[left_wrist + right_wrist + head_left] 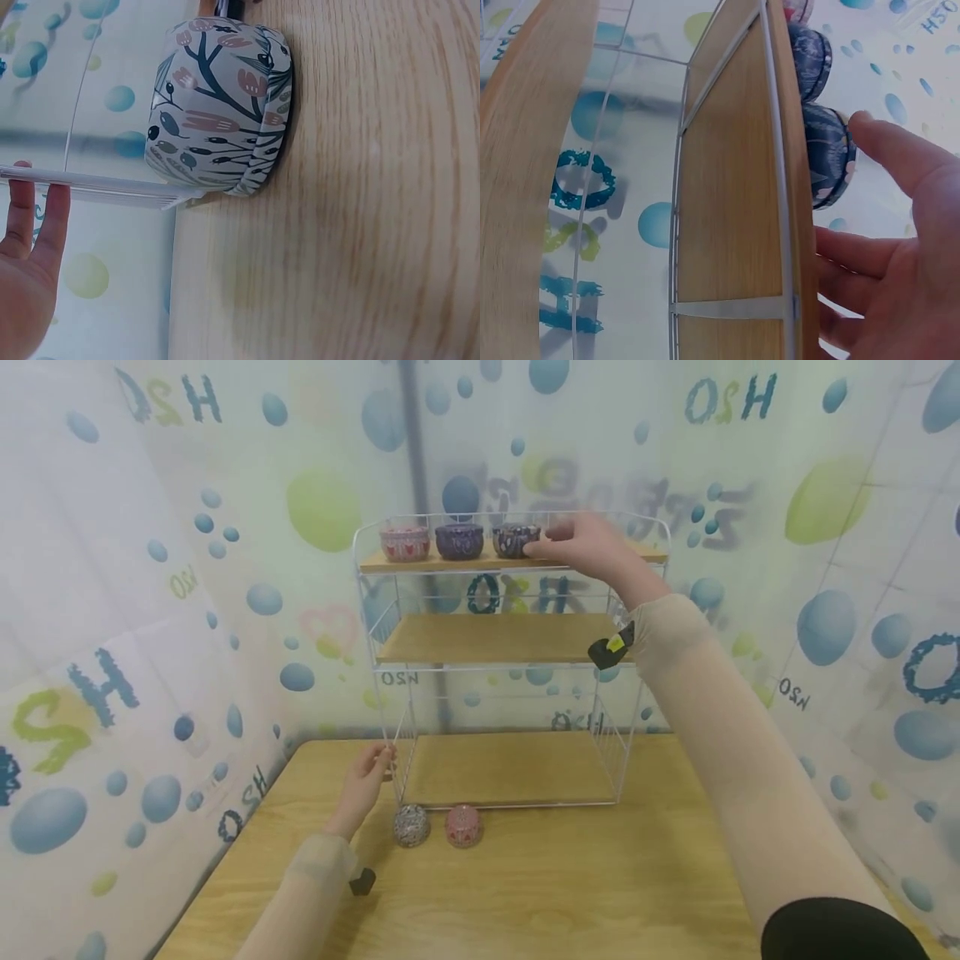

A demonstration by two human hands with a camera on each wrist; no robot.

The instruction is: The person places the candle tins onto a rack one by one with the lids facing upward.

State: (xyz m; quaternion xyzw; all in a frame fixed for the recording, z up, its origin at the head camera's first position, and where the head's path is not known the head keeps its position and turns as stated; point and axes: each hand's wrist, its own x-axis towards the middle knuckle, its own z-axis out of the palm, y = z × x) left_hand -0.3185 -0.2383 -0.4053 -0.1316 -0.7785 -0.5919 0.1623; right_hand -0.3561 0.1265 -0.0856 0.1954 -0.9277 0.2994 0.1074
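On the rack's top shelf, a dark floral tin (pixel 513 540) stands at the right of a row, beside a purple tin (pixel 459 541) and a pink tin with red hearts (pixel 406 543). My right hand (pixel 588 547) is at the dark tin's right side, thumb and fingers spread apart; in the right wrist view the thumb lies by the tin's rim. Low on the left, my left hand (pixel 371 768) holds the white wire frame (pixel 90 184), fingers bent round the bar. Near it on the table are a grey-white floral tin (pixel 217 105) and a second pink tin (pixel 464 826).
The white wire rack has a middle wooden shelf (pixel 502 637) and a bottom shelf (pixel 517 768). It stands at the back of a wooden table (pixel 562 885). A curtain with blue and green spots (pixel 322 510) hangs behind and at both sides.
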